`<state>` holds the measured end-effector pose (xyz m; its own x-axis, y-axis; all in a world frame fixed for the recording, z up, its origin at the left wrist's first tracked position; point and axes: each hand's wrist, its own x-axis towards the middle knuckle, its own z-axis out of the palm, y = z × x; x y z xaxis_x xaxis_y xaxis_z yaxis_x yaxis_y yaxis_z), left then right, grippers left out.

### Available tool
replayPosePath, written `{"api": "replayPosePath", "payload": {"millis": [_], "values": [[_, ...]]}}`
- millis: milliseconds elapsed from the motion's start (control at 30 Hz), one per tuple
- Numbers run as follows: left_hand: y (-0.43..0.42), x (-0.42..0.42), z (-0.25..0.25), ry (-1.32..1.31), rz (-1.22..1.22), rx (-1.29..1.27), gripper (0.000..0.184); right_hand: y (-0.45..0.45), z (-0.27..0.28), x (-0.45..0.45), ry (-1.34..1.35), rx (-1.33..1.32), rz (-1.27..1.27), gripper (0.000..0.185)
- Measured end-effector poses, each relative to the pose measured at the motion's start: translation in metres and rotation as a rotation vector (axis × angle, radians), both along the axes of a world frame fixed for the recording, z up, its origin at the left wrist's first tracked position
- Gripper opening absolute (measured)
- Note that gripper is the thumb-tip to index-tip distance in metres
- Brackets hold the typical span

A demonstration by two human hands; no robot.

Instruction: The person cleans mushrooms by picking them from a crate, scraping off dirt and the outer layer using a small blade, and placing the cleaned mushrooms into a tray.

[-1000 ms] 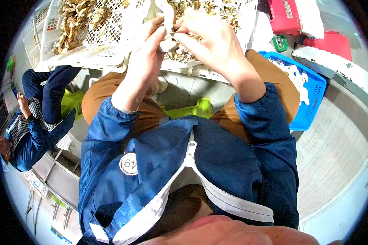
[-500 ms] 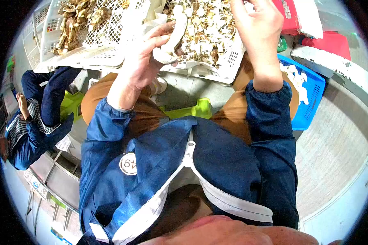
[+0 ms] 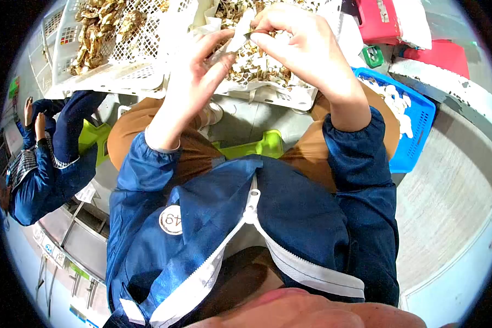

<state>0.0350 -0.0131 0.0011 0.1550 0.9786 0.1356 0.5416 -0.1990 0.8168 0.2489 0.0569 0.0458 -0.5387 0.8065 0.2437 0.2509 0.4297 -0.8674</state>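
Observation:
A pale, long-stemmed mushroom (image 3: 239,37) is held between the thumb and fingers of my left hand (image 3: 199,74), above the white crate of trimmings. My right hand (image 3: 303,46) has come up against the mushroom's far side, its thumb and fingers pinched together. A small dark edge shows at those fingertips; I cannot make out what it is. Beneath both hands, the white crate (image 3: 281,100) is covered with many pale and brown peelings (image 3: 262,68).
To the left, another white crate (image 3: 101,85) holds brown untrimmed mushrooms (image 3: 95,33). At my right knee a blue basket (image 3: 418,131) contains white mushrooms (image 3: 396,106). Red containers (image 3: 377,22) and a small green box (image 3: 372,56) stand beyond. A co-worker (image 3: 38,169) sits at far left.
My right hand has moved left and down to meet the mushroom. The mushroom has been tilted and raised slightly in my left hand. The co-worker's hands have moved.

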Motion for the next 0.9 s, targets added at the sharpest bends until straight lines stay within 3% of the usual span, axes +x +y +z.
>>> {"api": "replayPosePath", "payload": {"millis": [33, 133, 233, 300, 400, 467, 500, 667, 700, 900], "values": [[0.002, -0.002, 0.001, 0.129, -0.018, 0.041, 0.038, -0.001, -0.001, 0.0, -0.051, -0.016, -0.02, 0.008], [0.003, -0.007, 0.001, 0.132, -0.053, -0.017, 0.037, -0.002, -0.007, -0.003, -0.062, 0.022, -0.219, 0.008], [0.004, -0.008, 0.001, -0.509, 0.083, -0.459, 0.04, 0.003, -0.007, -0.003, -0.018, 0.091, -0.464, 0.009], [0.003, -0.002, 0.009, -0.918, 0.272, -0.687, 0.046, 0.003, 0.009, 0.002, 0.074, -0.05, -0.398, 0.008], [0.006, -0.014, -0.004, -1.071, 0.232, -0.747, 0.04, 0.004, -0.022, 0.002, 0.104, -0.266, -0.14, 0.016], [0.008, -0.015, -0.004, -1.078, 0.236, -0.749, 0.039, -0.012, -0.022, -0.015, 0.078, -0.134, -0.039, 0.013], [0.008, -0.011, -0.003, -1.081, 0.249, -0.729, 0.039, -0.014, -0.028, -0.021, 0.117, 0.069, -0.012, 0.015], [0.001, -0.007, -0.029, -0.969, 0.348, -0.605, 0.045, -0.023, -0.031, -0.028, -0.02, 0.026, 0.008, 0.013], [0.005, -0.001, -0.007, -1.014, 0.287, -0.63, 0.049, -0.022, -0.031, -0.028, -0.03, 0.051, 0.015, 0.013], [-0.004, 0.0, -0.017, -0.718, 0.276, -0.508, 0.054, -0.022, -0.039, -0.031, -0.075, 0.205, -0.036, 0.017]]}}
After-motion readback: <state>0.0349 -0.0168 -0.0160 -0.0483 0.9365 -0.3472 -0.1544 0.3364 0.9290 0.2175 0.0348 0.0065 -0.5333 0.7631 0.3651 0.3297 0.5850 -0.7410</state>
